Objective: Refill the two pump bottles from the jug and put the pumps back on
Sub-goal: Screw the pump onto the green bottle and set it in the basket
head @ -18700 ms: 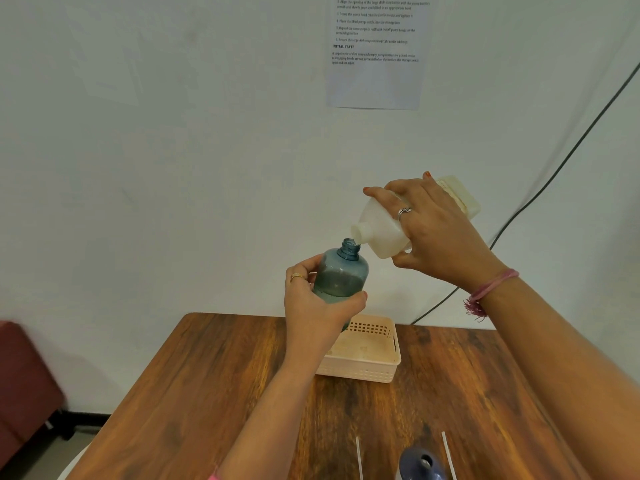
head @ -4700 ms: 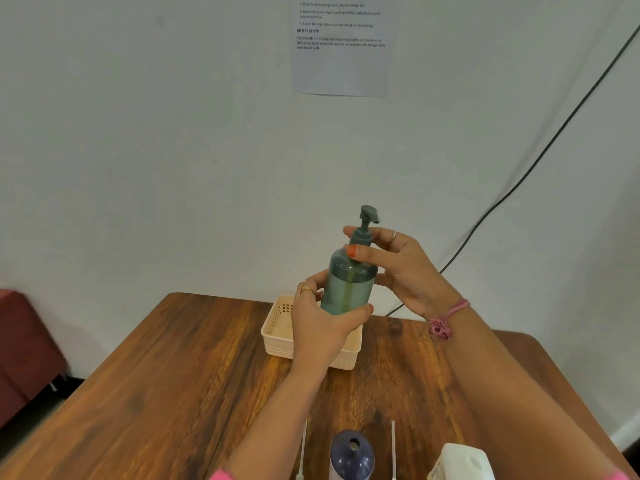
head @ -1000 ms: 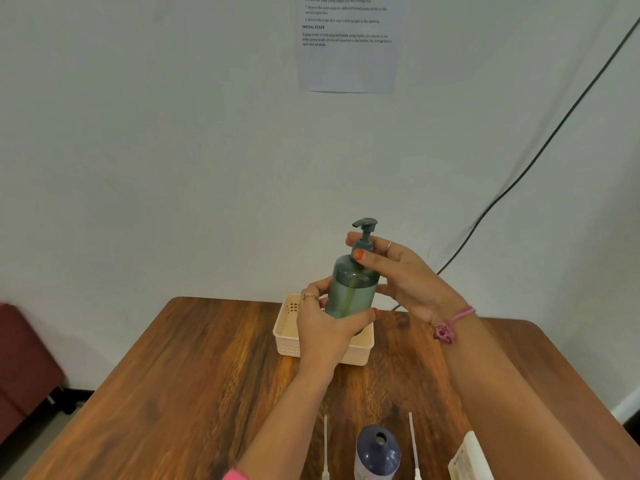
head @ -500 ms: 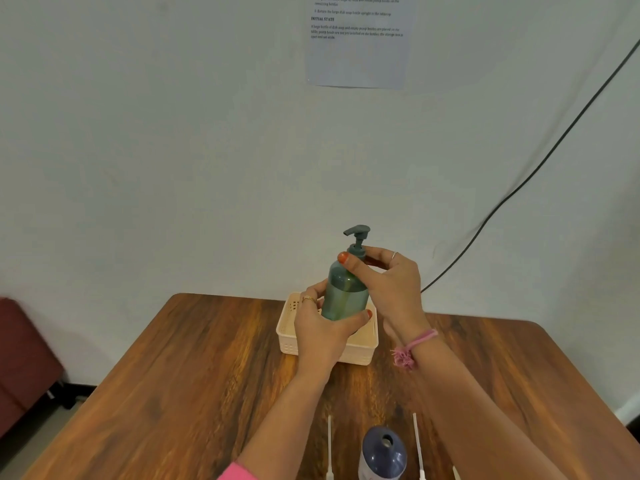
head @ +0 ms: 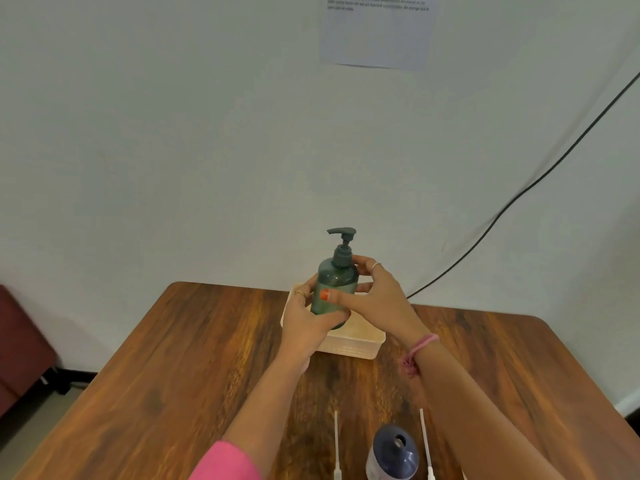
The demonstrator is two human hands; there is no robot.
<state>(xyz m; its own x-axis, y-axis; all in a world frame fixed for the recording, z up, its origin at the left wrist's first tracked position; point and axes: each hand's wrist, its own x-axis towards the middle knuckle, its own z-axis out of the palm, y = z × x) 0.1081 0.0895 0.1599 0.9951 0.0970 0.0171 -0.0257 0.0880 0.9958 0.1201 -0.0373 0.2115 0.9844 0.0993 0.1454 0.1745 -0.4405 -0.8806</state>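
Observation:
A green pump bottle [head: 337, 284] with its pump head on top stands upright, lowered over the cream basket [head: 356, 344] at the table's far side. My left hand [head: 308, 323] grips the bottle's lower body from the left. My right hand [head: 374, 299] holds its shoulder from the right, thumb across the front. A dark blue bottle [head: 393, 453] with an open neck stands at the near edge. The jug is out of view.
Two thin white tubes [head: 336, 441] lie on the wooden table [head: 173, 375], one on each side of the blue bottle. A black cable [head: 519, 195] runs down the wall at the right. A dark red seat [head: 20, 344] stands at the left.
Both hands have lowered the green bottle toward the basket. My right hand slid from the pump collar down to the bottle's shoulder. The pump nozzle now points left.

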